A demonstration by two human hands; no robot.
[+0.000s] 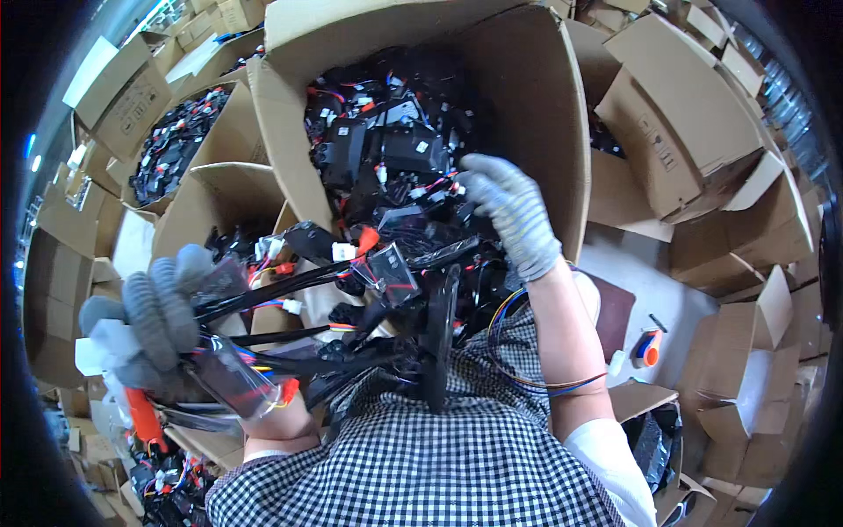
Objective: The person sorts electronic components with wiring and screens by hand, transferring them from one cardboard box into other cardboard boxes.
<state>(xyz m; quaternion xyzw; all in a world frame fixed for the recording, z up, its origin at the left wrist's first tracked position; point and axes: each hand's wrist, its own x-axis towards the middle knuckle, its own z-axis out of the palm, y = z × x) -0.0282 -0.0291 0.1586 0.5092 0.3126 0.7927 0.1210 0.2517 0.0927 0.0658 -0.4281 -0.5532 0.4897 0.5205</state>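
My left hand (154, 321), in a grey glove, is closed around a bundle of black-sleeved cables (281, 290) with coloured wires, red and white plugs and plastic-wrapped dark modules (233, 378). The bundle stretches across my lap toward the right. My right hand (514, 211), in a striped grey glove, is over the right side of a large open carton (575, 132). Its fingers are bent together at a thin wire with a small connector (457, 186); the thumb is partly hidden. Black boxy modules (413, 149) with wires fill the carton. A loop of coloured wires (500, 351) hangs about my right forearm.
Another carton of black parts (180, 140) stands at the left, and more wired parts (167, 483) lie at the lower left. Open cartons (676, 132) crowd the right. An orange tape roll (648, 350) is on the pale surface beside my right arm.
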